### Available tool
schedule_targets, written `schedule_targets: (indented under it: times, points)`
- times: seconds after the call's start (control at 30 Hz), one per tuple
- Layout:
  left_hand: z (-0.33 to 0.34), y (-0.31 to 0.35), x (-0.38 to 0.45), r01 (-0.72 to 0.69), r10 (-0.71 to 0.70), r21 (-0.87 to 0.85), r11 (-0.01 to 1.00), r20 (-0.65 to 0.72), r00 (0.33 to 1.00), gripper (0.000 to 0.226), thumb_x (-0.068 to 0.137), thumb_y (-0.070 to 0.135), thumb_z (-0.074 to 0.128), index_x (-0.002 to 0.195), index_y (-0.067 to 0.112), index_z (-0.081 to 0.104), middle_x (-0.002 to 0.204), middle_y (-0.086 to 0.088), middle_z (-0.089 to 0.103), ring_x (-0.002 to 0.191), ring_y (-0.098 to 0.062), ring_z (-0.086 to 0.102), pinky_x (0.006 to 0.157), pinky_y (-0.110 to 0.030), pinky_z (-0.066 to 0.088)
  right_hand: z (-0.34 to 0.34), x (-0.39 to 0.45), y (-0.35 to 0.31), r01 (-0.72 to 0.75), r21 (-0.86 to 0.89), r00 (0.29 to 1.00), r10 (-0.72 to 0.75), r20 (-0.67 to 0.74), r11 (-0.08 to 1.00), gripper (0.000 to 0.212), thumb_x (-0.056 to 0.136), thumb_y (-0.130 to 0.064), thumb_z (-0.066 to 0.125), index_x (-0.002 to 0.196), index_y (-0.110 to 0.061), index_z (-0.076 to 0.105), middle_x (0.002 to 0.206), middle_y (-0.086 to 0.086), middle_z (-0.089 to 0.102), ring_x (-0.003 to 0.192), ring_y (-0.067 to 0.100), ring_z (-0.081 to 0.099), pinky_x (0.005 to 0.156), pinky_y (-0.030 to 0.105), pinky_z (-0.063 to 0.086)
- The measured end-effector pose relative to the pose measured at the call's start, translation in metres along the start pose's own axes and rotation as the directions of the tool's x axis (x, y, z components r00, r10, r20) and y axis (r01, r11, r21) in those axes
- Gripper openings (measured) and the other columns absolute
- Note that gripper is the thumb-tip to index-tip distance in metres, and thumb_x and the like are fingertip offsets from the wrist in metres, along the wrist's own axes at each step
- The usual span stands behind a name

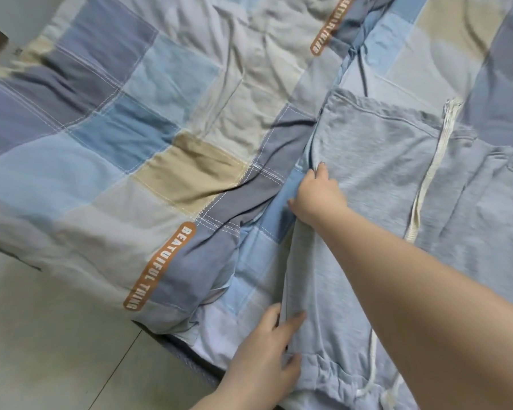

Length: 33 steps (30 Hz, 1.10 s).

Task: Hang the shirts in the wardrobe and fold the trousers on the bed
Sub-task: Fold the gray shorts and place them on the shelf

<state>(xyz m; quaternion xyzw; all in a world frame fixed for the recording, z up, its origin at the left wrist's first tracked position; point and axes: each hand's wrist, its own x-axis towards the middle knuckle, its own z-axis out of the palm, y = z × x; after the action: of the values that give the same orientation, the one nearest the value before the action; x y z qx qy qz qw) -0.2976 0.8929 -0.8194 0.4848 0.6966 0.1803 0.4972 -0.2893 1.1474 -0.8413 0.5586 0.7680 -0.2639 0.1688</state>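
Light grey trousers [376, 179] with a white side stripe and a drawstring waistband lie spread on the bed, waistband toward me at the bottom right. My right hand [317, 196] reaches out along their left edge, its fingers curled over the fabric there. Near the waistband my left hand [267, 353] holds the same edge, thumb under the cloth and fingers lying flat on top.
The bed carries a rumpled patchwork cover [131, 128] in blue, grey and beige squares with orange "BEAUTIFUL THING" labels. Pale floor tiles [42, 335] show at the lower left beyond the bed's corner. A dark cord [362, 72] lies above the trousers.
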Motion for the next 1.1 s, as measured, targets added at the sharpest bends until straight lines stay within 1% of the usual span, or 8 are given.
schedule_targets:
  times: [0.13,0.2,0.33,0.53,0.7,0.83,0.93,1.1]
  points:
    - [0.005,0.028,-0.005,-0.063,0.062,0.03,0.998,0.057,0.996,0.062,0.086,0.032,0.049,0.143,0.045,0.028,0.15,0.03,0.002,0.133,0.001,0.033,0.1,-0.021,0.039,-0.019,-0.007,0.024,0.042,0.315,0.967,0.041,-0.25,0.948,0.029,0.092,-0.014,0.05,0.118,-0.001,0.052,0.143,0.01,0.036,0.109,0.034,0.053,0.082,0.033,0.04]
    - [0.013,0.047,-0.007,-0.084,0.078,0.056,0.995,0.109,0.991,0.063,0.087,0.032,0.047,0.143,0.048,0.023,0.153,0.027,-0.005,0.138,-0.002,0.028,0.102,-0.021,0.038,-0.034,-0.012,0.044,0.034,0.418,0.953,0.097,-0.288,0.908,0.037,0.091,-0.008,0.047,0.127,-0.005,0.054,0.141,0.009,0.041,0.115,0.03,0.052,0.087,0.028,0.038]
    - [0.04,0.09,-0.007,-0.127,0.103,0.09,0.988,0.231,0.968,0.068,0.091,0.031,0.045,0.147,0.046,0.009,0.154,0.024,-0.015,0.143,-0.002,0.017,0.108,-0.02,0.031,-0.061,-0.029,0.09,0.045,0.383,0.966,0.058,-0.253,0.923,0.048,0.091,-0.01,0.047,0.139,-0.006,0.044,0.149,0.008,0.036,0.13,0.026,0.043,0.103,0.03,0.033]
    - [0.105,0.15,0.006,-0.068,0.011,0.19,0.979,0.284,0.959,0.072,0.092,0.033,0.044,0.146,0.046,-0.002,0.152,0.02,-0.027,0.14,-0.009,0.029,0.104,-0.017,0.028,-0.097,-0.053,0.184,0.055,0.293,0.941,0.049,-0.334,0.954,0.046,0.088,-0.007,0.046,0.134,-0.004,0.044,0.147,0.007,0.035,0.125,0.029,0.044,0.095,0.035,0.038]
    - [0.164,0.189,0.023,-0.131,0.036,0.253,0.959,0.347,0.937,0.077,0.088,0.027,0.047,0.148,0.044,0.002,0.155,0.015,-0.022,0.133,-0.016,0.039,0.103,-0.024,0.034,-0.111,-0.075,0.286,-0.03,0.334,0.894,0.175,-0.414,0.942,0.049,0.087,-0.009,0.045,0.136,-0.008,0.04,0.149,0.006,0.031,0.119,0.032,0.047,0.09,0.035,0.038]
    - [0.219,0.212,0.032,-0.199,0.059,0.281,0.939,0.439,0.897,0.075,0.089,0.023,0.045,0.149,0.041,0.005,0.156,0.015,-0.02,0.134,-0.022,0.038,0.105,-0.033,0.034,-0.099,-0.103,0.372,-0.176,0.397,0.846,0.344,-0.407,0.901,0.061,0.088,-0.008,0.044,0.147,-0.013,0.03,0.153,0.006,0.026,0.129,0.028,0.04,0.1,0.035,0.035]
    - [0.257,0.219,0.035,-0.253,0.06,0.313,0.915,0.517,0.854,0.074,0.089,0.017,0.041,0.151,0.034,0.004,0.157,0.01,-0.021,0.138,-0.023,0.032,0.108,-0.036,0.031,-0.081,-0.122,0.428,-0.259,0.434,0.818,0.435,-0.377,0.863,0.066,0.087,-0.007,0.046,0.149,-0.017,0.027,0.152,0.004,0.029,0.128,0.026,0.04,0.096,0.033,0.036]
    - [0.292,0.215,0.035,-0.272,0.0,0.372,0.888,0.591,0.806,0.073,0.091,0.008,0.037,0.152,0.031,0.004,0.157,0.007,-0.023,0.145,-0.016,0.018,0.111,-0.035,0.026,-0.045,-0.139,0.484,-0.292,0.555,0.85,0.478,-0.223,0.779,0.059,0.088,-0.009,0.052,0.145,-0.012,0.036,0.15,0.008,0.037,0.131,0.026,0.042,0.095,0.028,0.038]
